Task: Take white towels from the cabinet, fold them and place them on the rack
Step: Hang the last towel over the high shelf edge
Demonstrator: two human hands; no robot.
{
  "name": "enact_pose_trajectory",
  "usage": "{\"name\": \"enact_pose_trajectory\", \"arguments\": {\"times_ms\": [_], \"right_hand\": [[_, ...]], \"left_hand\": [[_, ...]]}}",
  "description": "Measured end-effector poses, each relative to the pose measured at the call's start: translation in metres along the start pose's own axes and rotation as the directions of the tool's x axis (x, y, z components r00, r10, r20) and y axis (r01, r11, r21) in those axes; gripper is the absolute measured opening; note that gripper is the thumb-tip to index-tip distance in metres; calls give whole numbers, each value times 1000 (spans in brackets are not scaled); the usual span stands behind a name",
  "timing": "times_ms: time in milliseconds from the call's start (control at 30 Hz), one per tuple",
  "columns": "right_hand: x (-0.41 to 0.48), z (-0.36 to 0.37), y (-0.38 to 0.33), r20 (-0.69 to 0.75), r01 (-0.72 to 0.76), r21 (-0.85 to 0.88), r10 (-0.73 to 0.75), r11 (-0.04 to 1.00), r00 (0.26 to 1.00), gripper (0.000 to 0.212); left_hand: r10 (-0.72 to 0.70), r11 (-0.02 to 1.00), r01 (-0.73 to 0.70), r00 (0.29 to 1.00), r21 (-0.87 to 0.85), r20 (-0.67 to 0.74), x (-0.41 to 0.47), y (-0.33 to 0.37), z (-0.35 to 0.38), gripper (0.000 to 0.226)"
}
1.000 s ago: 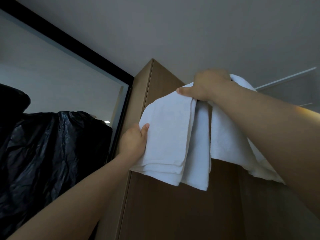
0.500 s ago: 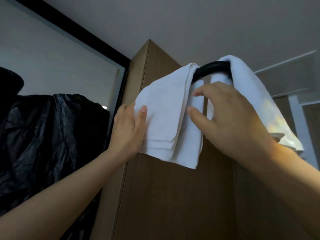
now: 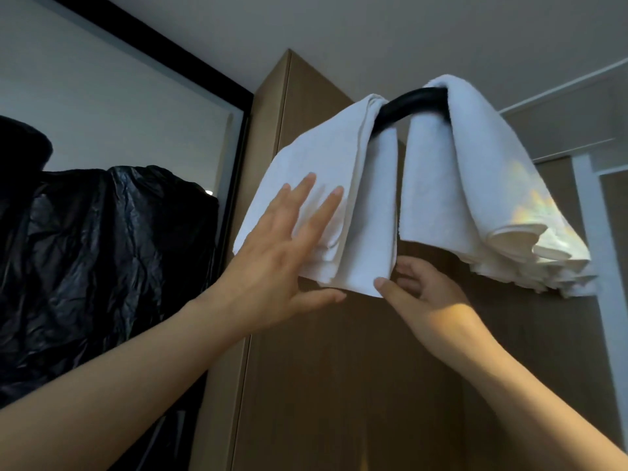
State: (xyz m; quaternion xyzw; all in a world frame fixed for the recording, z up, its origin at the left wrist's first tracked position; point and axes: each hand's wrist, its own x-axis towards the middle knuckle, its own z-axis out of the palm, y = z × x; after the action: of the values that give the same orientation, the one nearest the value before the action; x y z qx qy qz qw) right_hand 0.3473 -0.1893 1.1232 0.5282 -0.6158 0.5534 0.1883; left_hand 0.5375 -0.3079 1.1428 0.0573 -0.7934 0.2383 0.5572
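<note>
Two folded white towels hang side by side over a black curved rack bar high in front of a wooden cabinet. My left hand lies flat on the front of the left towel, fingers straight and spread. My right hand is just under that towel's lower right corner, with the thumb on the front of the corner and curled fingers behind it, pinching it. The right towel hangs free, with its layered bottom edges lit by a patch of light.
Crinkled black plastic sheeting covers something tall on the left. Behind it is a pale panel with a black frame. The ceiling is close above the rack. A white door frame stands at the far right.
My right hand dropped from the top of the bar to the left towel's bottom corner. My left hand let go of the towel's side edge and flattened on its front.
</note>
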Motion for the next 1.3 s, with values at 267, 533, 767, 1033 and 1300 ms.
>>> {"name": "enact_pose_trajectory", "arguments": {"times_ms": [267,533,767,1033,1300], "right_hand": [[17,16,-3,-21,47,192,-43,980,999,10],[0,12,-8,-154,99,132,-79,986,985,10],[-11,13,-16,-279,269,197,-210,943,937,6],[-11,13,-14,-197,278,151,-247,949,949,8],[-13,5,-15,-203,393,2,-384,920,901,25]], "left_hand": [[149,969,-164,984,185,94,16,-3,-2,81],[98,993,-103,992,-54,-85,-1,-3,-1,42],[59,994,-74,984,-81,-168,-10,11,3,29],[-51,969,5,983,-247,-177,-8,27,18,30],[-92,877,60,995,-477,-45,-15,10,15,26]]}}
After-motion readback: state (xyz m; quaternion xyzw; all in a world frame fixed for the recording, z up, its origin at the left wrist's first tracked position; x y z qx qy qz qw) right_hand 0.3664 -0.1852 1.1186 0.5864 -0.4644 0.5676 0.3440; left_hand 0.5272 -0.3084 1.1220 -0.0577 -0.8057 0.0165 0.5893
